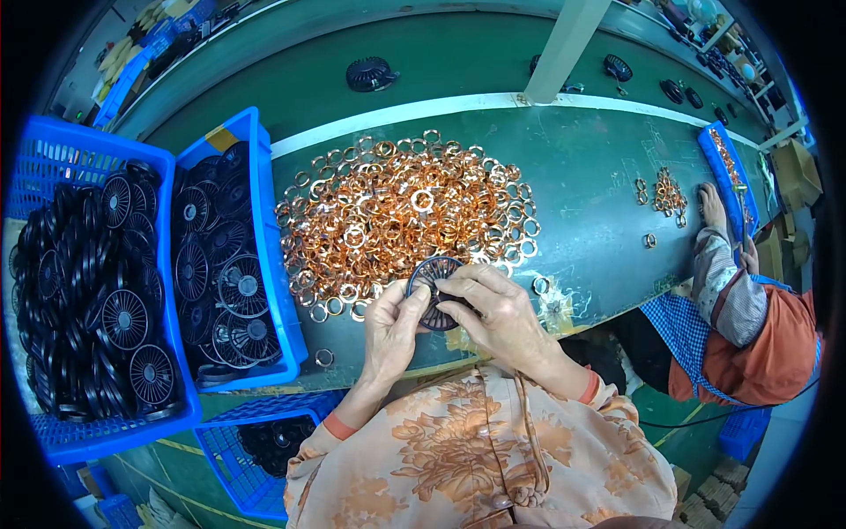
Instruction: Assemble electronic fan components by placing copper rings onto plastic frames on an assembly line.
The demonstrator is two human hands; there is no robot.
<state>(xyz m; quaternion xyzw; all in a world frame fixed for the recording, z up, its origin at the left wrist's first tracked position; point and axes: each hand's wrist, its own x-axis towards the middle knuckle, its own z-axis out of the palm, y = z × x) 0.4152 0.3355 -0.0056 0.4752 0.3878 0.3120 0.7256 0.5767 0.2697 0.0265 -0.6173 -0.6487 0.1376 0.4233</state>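
Both hands (pixel 449 313) on black fan grille (pixel 434 291), beside copper rings (pixel 405 216).

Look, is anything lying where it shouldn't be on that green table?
Mostly no. The copper rings sit in one big loose pile. A few strays lie apart: one ring near the blue crate at the table's front edge, another right of the hands. Both hands hold a black round grille.

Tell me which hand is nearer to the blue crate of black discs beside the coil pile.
Left. The left hand grips the black slotted disc just right of that blue crate; the right hand holds the disc's far side.
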